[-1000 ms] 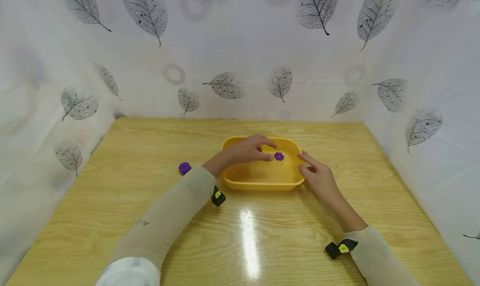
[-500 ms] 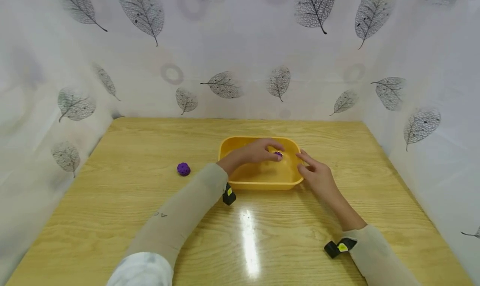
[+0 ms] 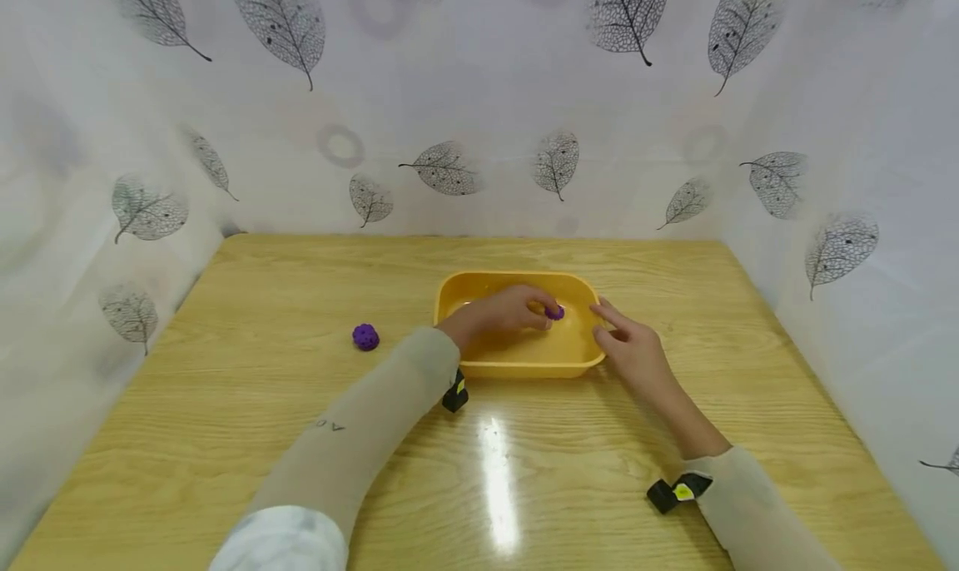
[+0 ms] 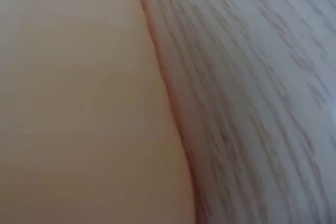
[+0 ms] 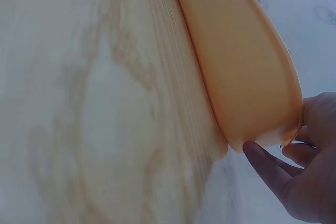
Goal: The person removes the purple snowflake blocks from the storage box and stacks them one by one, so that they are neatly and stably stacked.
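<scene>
A yellow plastic tub (image 3: 524, 369) rests on the wooden table, also filling much of the right wrist view. My left hand (image 3: 505, 311) reaches inside it and pinches a small purple flower-shaped piece (image 3: 554, 313) between thumb and fingers, which partly cover it. At the tub's right end my right hand (image 3: 637, 353) grips the rim. The right wrist view shows that hand (image 5: 315, 177) with its fingers at the edge and a fingertip against the outer wall. A purple knobbly ball (image 3: 365, 336) lies left of the tub. The left wrist view shows no fingers.
The wooden table (image 3: 285, 280) extends around the tub, with a bright reflection in front of it. White curtains (image 3: 479, 96) printed with leaves hang behind the table and along both sides.
My left hand has moved a little right inside the tub, and its thumb and fingers have come together on the purple flower-shaped piece. The right hand has stayed at the rim.
</scene>
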### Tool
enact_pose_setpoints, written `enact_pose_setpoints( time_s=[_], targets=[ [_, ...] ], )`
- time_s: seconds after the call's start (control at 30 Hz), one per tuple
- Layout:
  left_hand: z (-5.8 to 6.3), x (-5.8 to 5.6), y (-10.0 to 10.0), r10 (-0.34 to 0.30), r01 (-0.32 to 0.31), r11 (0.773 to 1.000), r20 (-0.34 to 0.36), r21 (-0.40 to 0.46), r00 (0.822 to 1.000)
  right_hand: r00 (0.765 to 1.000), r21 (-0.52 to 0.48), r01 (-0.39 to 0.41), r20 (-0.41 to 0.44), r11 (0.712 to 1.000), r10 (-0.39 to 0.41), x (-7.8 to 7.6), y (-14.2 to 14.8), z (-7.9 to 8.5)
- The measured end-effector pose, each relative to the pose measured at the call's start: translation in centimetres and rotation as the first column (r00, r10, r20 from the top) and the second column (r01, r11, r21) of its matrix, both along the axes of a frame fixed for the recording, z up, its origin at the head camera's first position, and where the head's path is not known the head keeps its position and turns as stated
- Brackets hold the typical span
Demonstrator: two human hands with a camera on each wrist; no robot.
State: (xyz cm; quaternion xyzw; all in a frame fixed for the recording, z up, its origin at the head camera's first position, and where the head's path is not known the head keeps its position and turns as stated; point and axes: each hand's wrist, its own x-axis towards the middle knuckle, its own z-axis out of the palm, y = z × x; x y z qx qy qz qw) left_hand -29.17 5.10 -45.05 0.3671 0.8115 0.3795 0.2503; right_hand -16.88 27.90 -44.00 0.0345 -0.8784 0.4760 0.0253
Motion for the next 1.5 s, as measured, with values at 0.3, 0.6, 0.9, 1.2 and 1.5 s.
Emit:
enact_pose_setpoints(
  time_s=[0.3,0.6,0.9,1.2,1.5],
  targets=[
    [0.7,0.6,0.0,-0.008,-0.002,0.997,-0.118,-0.083,0.993,1.0,0.028,0.008,-0.013,1.0,-0.008,-0.1,-0.1,0.2],
    [0.0,0.5,0.2,-0.011,-0.01,0.992,-0.17,-0.125,0.985,1.0,0.013,0.02,0.002,1.0,-0.02,-0.1,-0.2,0.1],
    [-0.3,0.3,0.6,-0.033,0.002,0.99,-0.21,-0.142,0.977,1.0,0.0,0.016,0.005,1.0,-0.016,0.0,-0.2,0.2],
    [-0.2,0.5,0.7,-0.033,0.001,0.989,-0.215,-0.147,0.976,1.0,0.001,0.009,0.008,1.0,-0.009,0.0,-0.2,0.3],
    [0.0,0.9,0.4,0.014,-0.045,0.987,-0.196,-0.156,0.981,1.0,-0.006,0.005,0.019,1.0,-0.005,0.0,-0.1,0.2]
  ],
)
